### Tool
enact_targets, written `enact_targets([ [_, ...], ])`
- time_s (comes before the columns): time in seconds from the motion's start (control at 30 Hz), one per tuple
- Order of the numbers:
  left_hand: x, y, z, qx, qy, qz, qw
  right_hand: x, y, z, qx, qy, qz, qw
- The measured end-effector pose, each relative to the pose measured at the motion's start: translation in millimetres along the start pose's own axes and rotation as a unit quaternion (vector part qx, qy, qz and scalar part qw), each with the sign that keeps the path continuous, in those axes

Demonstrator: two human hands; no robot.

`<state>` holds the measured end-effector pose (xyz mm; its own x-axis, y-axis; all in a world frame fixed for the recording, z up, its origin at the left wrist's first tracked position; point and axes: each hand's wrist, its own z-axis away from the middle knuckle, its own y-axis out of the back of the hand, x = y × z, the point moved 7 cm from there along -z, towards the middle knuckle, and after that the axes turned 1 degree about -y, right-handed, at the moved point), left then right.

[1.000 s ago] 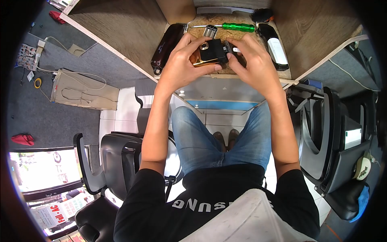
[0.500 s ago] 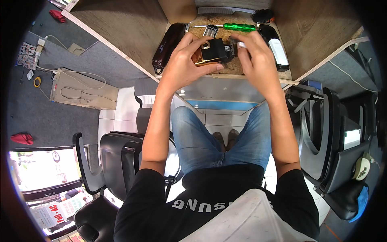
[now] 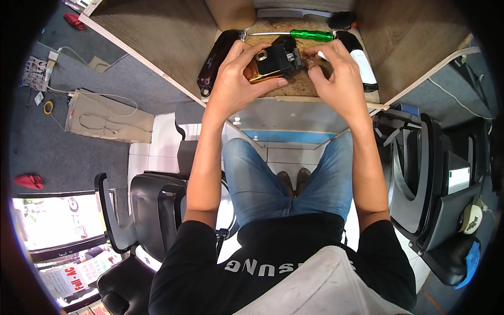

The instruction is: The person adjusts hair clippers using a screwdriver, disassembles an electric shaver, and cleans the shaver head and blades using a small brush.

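A black and gold hair clipper point(image 3: 271, 64) lies in my left hand point(image 3: 233, 77), which is closed round its body with the thumb along the near side. The clipper's blade end points right, towards my right hand point(image 3: 338, 73). That hand is closed on a small white-tipped tool point(image 3: 322, 54); most of it is hidden by the fingers, so its kind is unclear. A small gap separates my right fingertips from the blade end. Just beyond the hands lies a screwdriver point(image 3: 312, 35) with a green handle.
On the worn wooden shelf point(image 3: 299, 90), a dark clipper point(image 3: 214, 68) lies at left and a black-and-white clipper point(image 3: 362, 65) at right. A grey comb point(image 3: 291, 13) and a black brush point(image 3: 342, 20) lie at the back. Wooden side panels flank the shelf; black chairs point(image 3: 157, 205) stand around.
My right hand has drawn back right from the clipper's blade end. The clipper has turned and shifted slightly in my left hand, now covering the metal-looking part seen behind it before.
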<state>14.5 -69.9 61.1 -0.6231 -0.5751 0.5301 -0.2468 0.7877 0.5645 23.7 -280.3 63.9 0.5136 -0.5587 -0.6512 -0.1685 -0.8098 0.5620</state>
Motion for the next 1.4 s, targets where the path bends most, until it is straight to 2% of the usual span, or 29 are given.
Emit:
enact_targets([
  [0.03, 0.5, 0.4, 0.2, -0.009, 0.008, -0.004, 1.0, 0.1, 1.8, -0.6, 0.002, -0.023, -0.041, 0.999],
  [0.13, -0.5, 1.3, 0.6, -0.012, 0.004, -0.004, 1.0, -14.2, 2.1, -0.4, 0.027, 0.086, -0.027, 0.996],
  [0.23, 0.1, 0.0, -0.3, -0.018, 0.004, -0.001, 1.0, -5.8, -6.6, -3.1, 0.004, 0.118, 0.017, 0.993],
  [0.53, 1.0, -3.3, 0.8, -0.045, 0.018, -0.003, 0.999, -10.8, -9.1, 4.5, 0.027, 0.167, 0.046, 0.984],
  [0.73, 1.8, -3.6, 0.2, -0.047, 0.021, -0.007, 0.999, -11.5, -7.5, 4.1, 0.028, 0.156, 0.027, 0.987],
  [0.93, -1.3, -2.1, 1.2, -0.027, 0.0, -0.008, 1.0, -0.8, -1.1, 1.2, 0.073, 0.105, 0.016, 0.992],
  [1.13, -0.9, 1.1, 0.1, -0.01, -0.006, -0.01, 1.0, 5.2, -1.8, -0.1, 0.059, 0.047, 0.036, 0.997],
  [1.4, -4.3, 3.4, -0.6, 0.004, 0.011, 0.01, 1.0, -2.3, -1.3, 0.3, 0.016, 0.053, 0.034, 0.998],
])
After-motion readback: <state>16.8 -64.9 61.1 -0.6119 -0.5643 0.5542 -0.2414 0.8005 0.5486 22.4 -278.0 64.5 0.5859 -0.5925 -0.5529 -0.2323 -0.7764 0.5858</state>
